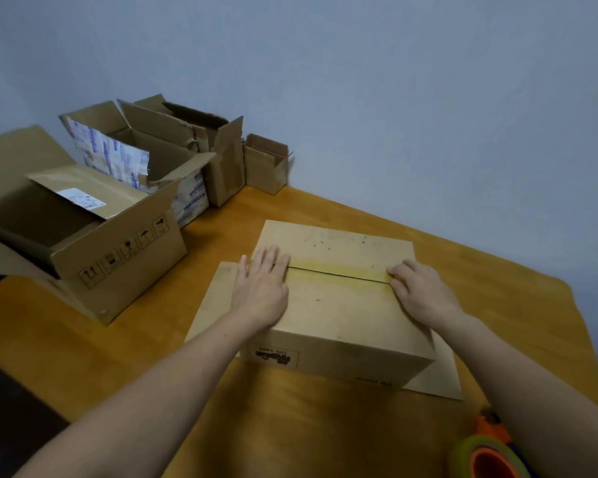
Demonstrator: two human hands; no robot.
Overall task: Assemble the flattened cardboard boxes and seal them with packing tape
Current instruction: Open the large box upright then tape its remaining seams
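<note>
Left hand (pixel 261 288) lies flat on the box (pixel 339 315) at 9 o'clock, fingers together; right hand (pixel 423 293) at 3 o'clock, fingers bent, grip unclear.

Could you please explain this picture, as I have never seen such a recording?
No machine here: a camera worn on a person's head looks down at their bare hands. The left hand lies flat on the closed box, at the left end of its top seam; the right hand rests at the other end, fingers bent. Nothing is visibly held. The box stands on a cardboard sheet on a table. To the left stand open boxes; a tape roll lies near right.
</note>
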